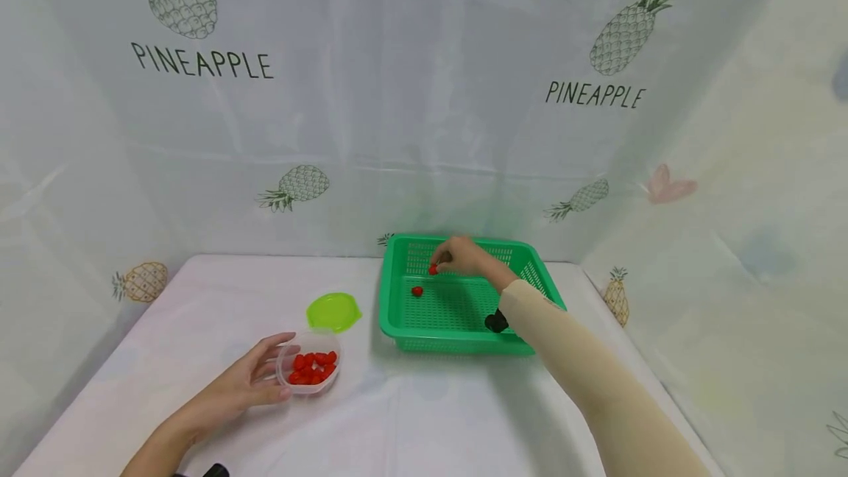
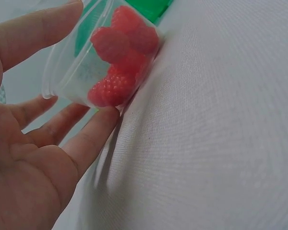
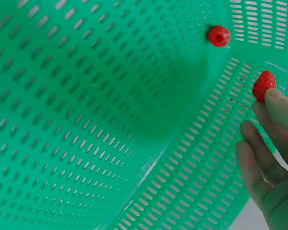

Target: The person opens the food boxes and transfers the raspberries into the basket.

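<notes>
My left hand (image 1: 235, 389) is round the side of a small clear plastic container (image 2: 62, 74) on the table, thumb on one side and fingers on the other. Several red raspberries (image 2: 113, 88) lie inside it. Over the far part of a green slotted basket (image 1: 391, 319), my right hand (image 1: 460, 255) pinches one raspberry (image 3: 264, 87) between thumb and forefinger. In the right wrist view its other fingers are loosely bent, with nothing in them. A second raspberry (image 3: 219, 36) rests on the basket's floor, to the left of the hand in the head view.
A lime-green round lid (image 1: 334, 312) lies flat on the table behind the container, left of the basket. White cloth covers the table (image 1: 397, 418). A pineapple-printed curtain (image 1: 397, 94) hangs behind and at both sides.
</notes>
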`<action>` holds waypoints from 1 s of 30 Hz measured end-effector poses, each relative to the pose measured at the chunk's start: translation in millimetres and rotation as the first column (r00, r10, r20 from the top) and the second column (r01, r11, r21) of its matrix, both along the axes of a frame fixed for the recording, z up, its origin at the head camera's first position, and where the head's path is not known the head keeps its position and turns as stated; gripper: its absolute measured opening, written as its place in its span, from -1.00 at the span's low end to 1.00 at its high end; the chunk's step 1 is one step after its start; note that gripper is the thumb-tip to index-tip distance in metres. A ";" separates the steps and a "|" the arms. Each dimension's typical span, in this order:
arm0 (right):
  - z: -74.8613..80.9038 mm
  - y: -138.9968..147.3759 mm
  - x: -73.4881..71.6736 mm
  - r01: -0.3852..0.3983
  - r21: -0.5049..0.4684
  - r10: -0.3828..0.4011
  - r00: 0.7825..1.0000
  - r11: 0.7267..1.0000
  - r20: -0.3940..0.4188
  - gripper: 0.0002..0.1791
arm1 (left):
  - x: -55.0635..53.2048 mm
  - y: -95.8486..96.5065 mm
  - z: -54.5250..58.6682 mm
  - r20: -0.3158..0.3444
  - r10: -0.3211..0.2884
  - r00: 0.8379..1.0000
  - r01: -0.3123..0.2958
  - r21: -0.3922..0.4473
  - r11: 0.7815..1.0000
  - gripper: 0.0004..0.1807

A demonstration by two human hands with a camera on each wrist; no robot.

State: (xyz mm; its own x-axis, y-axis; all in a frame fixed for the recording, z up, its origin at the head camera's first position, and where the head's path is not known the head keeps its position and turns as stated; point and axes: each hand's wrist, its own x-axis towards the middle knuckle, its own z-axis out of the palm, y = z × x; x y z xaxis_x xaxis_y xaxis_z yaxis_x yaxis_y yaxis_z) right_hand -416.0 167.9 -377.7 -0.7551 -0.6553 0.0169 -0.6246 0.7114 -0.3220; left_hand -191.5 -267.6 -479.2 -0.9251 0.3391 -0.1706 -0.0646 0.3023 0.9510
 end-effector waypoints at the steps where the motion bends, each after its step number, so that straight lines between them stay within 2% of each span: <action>1: -1.3 0.0 0.0 0.009 0.011 -0.009 1.000 1.000 0.018 -0.80 | 0.4 0.4 -0.8 0.000 -0.001 1.000 0.001 0.004 1.000 0.00; 7: -9.4 0.4 -3.2 0.012 0.090 -0.018 0.997 0.996 0.073 -0.80 | 0.3 1.7 -2.8 -0.002 -0.008 1.000 0.008 0.009 1.000 0.01; 30: -31.9 -10.2 -3.1 0.002 0.194 -0.019 0.996 0.981 0.086 -0.79 | -2.0 1.3 -1.1 0.002 0.015 1.000 -0.015 -0.028 0.999 0.01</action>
